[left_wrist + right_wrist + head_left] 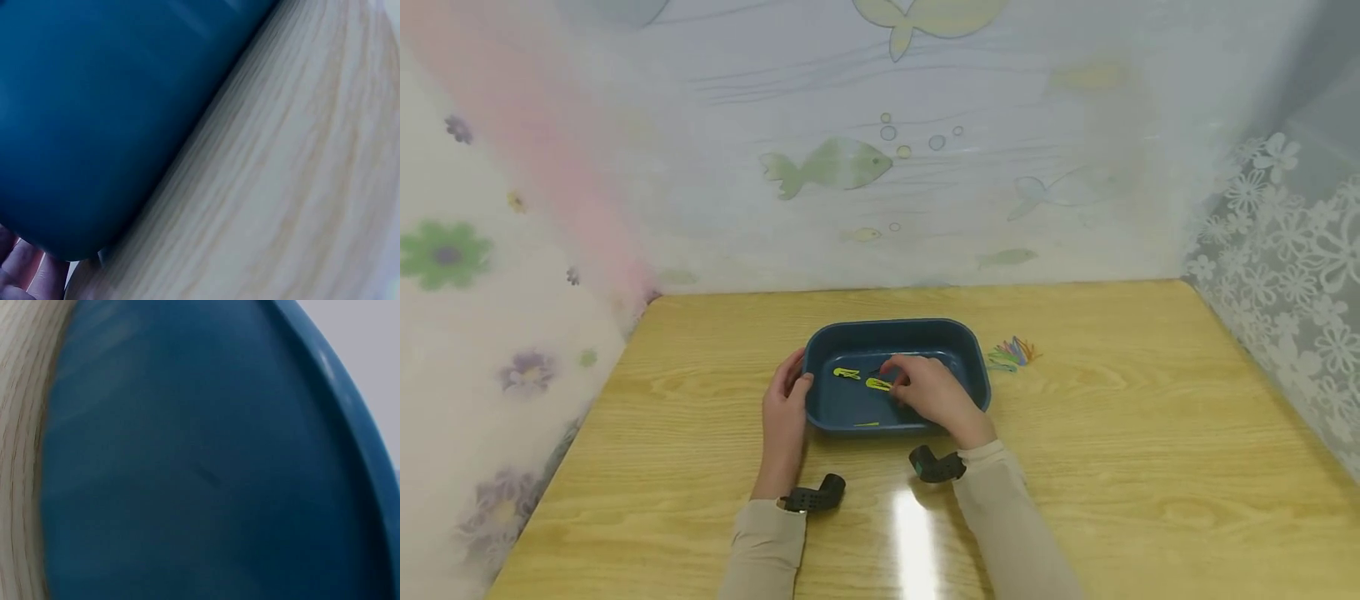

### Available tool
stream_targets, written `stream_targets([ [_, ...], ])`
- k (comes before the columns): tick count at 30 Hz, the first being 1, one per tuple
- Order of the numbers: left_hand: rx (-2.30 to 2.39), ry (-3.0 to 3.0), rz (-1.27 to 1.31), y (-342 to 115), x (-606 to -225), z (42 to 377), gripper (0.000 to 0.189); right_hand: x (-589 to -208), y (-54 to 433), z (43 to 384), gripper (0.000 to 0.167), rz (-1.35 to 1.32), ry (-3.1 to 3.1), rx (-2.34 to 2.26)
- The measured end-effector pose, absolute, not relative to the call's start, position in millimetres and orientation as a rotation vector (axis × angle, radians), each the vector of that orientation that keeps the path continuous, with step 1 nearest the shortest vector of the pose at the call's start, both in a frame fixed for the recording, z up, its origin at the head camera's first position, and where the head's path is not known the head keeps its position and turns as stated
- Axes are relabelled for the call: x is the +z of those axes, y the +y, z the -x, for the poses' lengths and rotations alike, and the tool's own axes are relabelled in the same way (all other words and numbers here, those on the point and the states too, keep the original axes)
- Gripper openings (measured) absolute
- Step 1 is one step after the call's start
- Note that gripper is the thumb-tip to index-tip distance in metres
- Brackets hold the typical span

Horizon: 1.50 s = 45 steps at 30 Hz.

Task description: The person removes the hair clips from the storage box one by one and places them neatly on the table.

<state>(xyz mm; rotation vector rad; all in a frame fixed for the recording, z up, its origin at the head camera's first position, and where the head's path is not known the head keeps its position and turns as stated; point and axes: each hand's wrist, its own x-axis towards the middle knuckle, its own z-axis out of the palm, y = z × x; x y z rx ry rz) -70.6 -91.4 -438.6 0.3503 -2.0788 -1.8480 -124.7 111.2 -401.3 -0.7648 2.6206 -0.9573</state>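
Observation:
A dark blue plastic basin (895, 430) stands on the wooden table. My left hand (786, 408) grips its left end, with the thumb at the rim and the fingers along the outer wall. In the left wrist view, fingertips (47, 275) show beside the basin's corner. My right hand (934, 393) reaches inside the basin with bent fingers and pinches the end of a yellow clip (877, 384). Another yellow clip (846, 373) lies on the basin floor to the left, and a thin yellow piece (867, 424) lies by the near wall. The right wrist view shows only the basin's outer wall (187, 425) and table.
A small pile of multicoloured thin clips or loops (1015, 353) lies on the table (1135, 433) just right of the basin. A fish-patterned curtain (925, 208) hangs behind the table. Patterned curtains flank both sides.

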Motion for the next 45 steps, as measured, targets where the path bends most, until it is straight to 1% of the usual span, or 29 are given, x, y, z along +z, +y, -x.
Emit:
stream_targets([
  [3,-1.838,-2.074,-0.352,-93,-438,70,0.033,-400,112,125,0.032,0.791,2.613,-0.983],
  [6,-1.833,-2.074,-0.34,-93,-438,72,0.034,-398,113,126,0.025,0.816,2.656,-0.983],
  [10,-1.849,-2.072,-0.317,-93,-440,74,0.035,-396,116,125,0.014,0.759,2.682,-1.013],
  [16,-1.851,-2.074,-0.315,-94,-443,72,0.034,-396,123,126,0.009,0.667,2.679,-1.06],
  [24,-1.872,-2.05,-0.316,-94,-443,72,0.034,-388,133,127,0.013,0.663,2.629,-1.162],
  [31,-1.846,-2.069,-0.311,-94,-441,72,0.033,-389,138,130,0.016,0.692,2.673,-1.17],
  [35,-1.858,-2.062,-0.292,-95,-443,74,0.033,-392,144,133,0.012,0.642,2.689,-1.208],
  [45,-1.844,-2.066,-0.293,-95,-445,73,0.032,-387,158,136,0.014,0.51,2.629,-1.376],
])
